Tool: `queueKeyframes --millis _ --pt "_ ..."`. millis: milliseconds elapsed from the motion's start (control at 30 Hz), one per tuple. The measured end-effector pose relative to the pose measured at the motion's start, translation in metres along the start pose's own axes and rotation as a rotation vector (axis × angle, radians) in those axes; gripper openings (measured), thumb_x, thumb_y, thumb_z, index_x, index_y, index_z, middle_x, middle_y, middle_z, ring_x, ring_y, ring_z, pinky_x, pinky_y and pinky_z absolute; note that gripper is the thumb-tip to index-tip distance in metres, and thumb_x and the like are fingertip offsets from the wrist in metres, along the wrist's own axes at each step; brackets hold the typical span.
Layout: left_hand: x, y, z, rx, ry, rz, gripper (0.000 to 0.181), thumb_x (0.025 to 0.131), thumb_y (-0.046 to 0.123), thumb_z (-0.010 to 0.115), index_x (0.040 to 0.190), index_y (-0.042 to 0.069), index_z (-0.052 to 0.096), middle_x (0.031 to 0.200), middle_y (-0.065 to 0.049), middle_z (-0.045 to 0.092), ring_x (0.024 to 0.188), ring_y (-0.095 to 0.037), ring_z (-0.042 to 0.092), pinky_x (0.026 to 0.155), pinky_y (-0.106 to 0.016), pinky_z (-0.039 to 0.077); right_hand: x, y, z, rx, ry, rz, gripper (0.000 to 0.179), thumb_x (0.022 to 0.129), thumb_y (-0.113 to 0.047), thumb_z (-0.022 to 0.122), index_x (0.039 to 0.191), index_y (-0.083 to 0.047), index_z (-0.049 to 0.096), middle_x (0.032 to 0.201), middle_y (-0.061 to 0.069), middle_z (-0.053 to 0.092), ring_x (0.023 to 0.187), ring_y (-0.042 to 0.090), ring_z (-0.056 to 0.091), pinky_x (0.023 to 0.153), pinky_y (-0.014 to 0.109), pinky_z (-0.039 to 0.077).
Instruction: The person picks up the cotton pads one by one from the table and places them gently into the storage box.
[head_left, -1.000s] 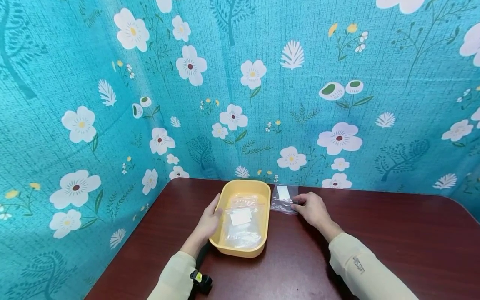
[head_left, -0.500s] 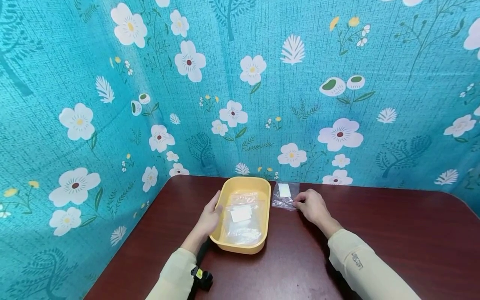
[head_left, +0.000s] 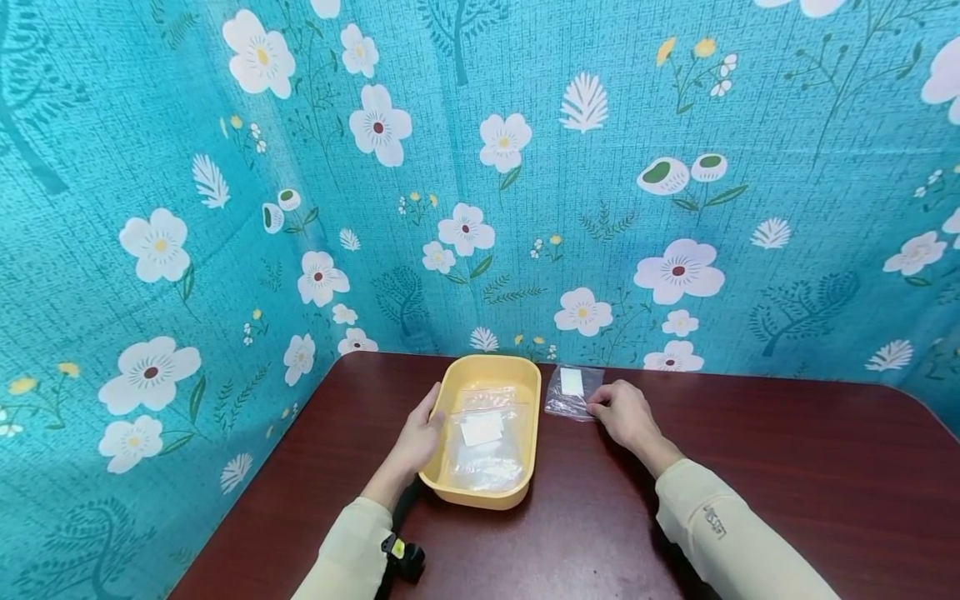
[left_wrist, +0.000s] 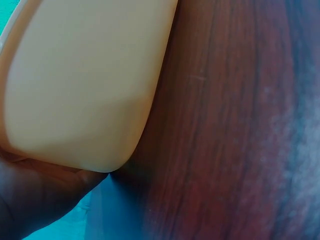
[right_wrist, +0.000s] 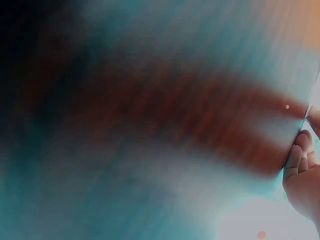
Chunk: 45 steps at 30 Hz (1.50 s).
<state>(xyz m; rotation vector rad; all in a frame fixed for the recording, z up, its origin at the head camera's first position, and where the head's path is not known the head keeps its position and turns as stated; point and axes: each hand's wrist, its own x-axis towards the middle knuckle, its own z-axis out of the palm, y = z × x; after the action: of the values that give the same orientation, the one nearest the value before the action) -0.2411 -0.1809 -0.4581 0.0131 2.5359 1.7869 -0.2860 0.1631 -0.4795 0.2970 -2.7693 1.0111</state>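
Observation:
A yellow plastic tray [head_left: 480, 502] stands at the middle of the table in the head view, with clear zip bags [head_left: 486, 462] bearing white labels inside. My left hand [head_left: 417, 437] grips its left side, thumb at the rim; the left wrist view shows the tray's outer wall [left_wrist: 90, 90] above the hand [left_wrist: 42, 192]. Right of the tray, another clear zip bag [head_left: 564, 406] with a white label lies by the table's back edge. My right hand [head_left: 628, 417] pinches that bag's right corner; in the right wrist view the fingers [right_wrist: 295, 159] show at the right edge.
The dark red wooden table [head_left: 787, 467] stretches to the right. Its back edge meets a blue floral curtain [head_left: 465, 167], which also runs along the left side. A black wrist camera [head_left: 408, 562] sits on the left wrist, beside the sleeve.
The bag by the right hand has shifted slightly to the right, along with the pinching fingers. The left hand and the tray stay in place; the head view has tilted slightly.

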Motion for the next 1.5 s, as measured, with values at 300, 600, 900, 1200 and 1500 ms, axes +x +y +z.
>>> queueKeyframes --millis 300,600,900,1200,1500 --pt "0.0 -0.001 0.0 -0.011 -0.004 -0.007 0.055 0.109 0.009 0.038 0.162 0.012 0.021 0.165 -0.01 0.023 0.15 -0.03 0.021 0.118 -0.053 0.02 0.003 0.001 0.0 0.028 0.009 0.006 0.007 0.088 -0.006 0.075 0.083 -0.009 0.079 0.084 0.003 0.069 0.085 0.026 0.062 0.081 0.047 0.049" --pt "0.0 -0.001 0.0 -0.009 -0.004 -0.005 0.055 0.109 0.01 0.037 0.162 0.012 0.021 0.165 -0.01 0.024 0.15 -0.031 0.021 0.118 -0.054 0.02 0.001 -0.002 -0.001 0.052 0.016 0.039 0.006 0.089 -0.008 0.075 0.085 -0.01 0.079 0.082 0.001 0.071 0.08 0.021 0.062 0.079 0.045 0.05" --pt "-0.001 -0.002 0.0 -0.007 -0.001 -0.006 0.055 0.109 0.009 0.037 0.161 0.011 0.021 0.164 -0.012 0.024 0.15 -0.033 0.02 0.117 -0.056 0.02 -0.001 -0.006 -0.004 0.084 0.031 0.076 0.006 0.091 -0.009 0.073 0.09 -0.01 0.079 0.086 0.003 0.072 0.079 0.021 0.06 0.077 0.043 0.049" --pt "-0.001 -0.001 0.001 -0.008 0.002 0.015 0.055 0.109 0.008 0.037 0.161 0.011 0.021 0.164 -0.012 0.024 0.15 -0.032 0.02 0.117 -0.055 0.02 -0.004 -0.011 -0.011 0.11 0.092 0.049 0.006 0.092 -0.011 0.073 0.09 -0.01 0.079 0.089 0.004 0.074 0.083 0.022 0.061 0.076 0.039 0.048" --pt "-0.001 -0.005 0.0 -0.009 -0.007 0.016 0.055 0.109 0.009 0.038 0.161 0.01 0.021 0.164 -0.012 0.023 0.15 -0.032 0.019 0.118 -0.055 0.019 -0.007 -0.016 -0.02 0.163 0.104 0.104 0.009 0.094 -0.015 0.072 0.095 -0.01 0.079 0.088 0.005 0.073 0.08 0.024 0.057 0.068 0.035 0.046"
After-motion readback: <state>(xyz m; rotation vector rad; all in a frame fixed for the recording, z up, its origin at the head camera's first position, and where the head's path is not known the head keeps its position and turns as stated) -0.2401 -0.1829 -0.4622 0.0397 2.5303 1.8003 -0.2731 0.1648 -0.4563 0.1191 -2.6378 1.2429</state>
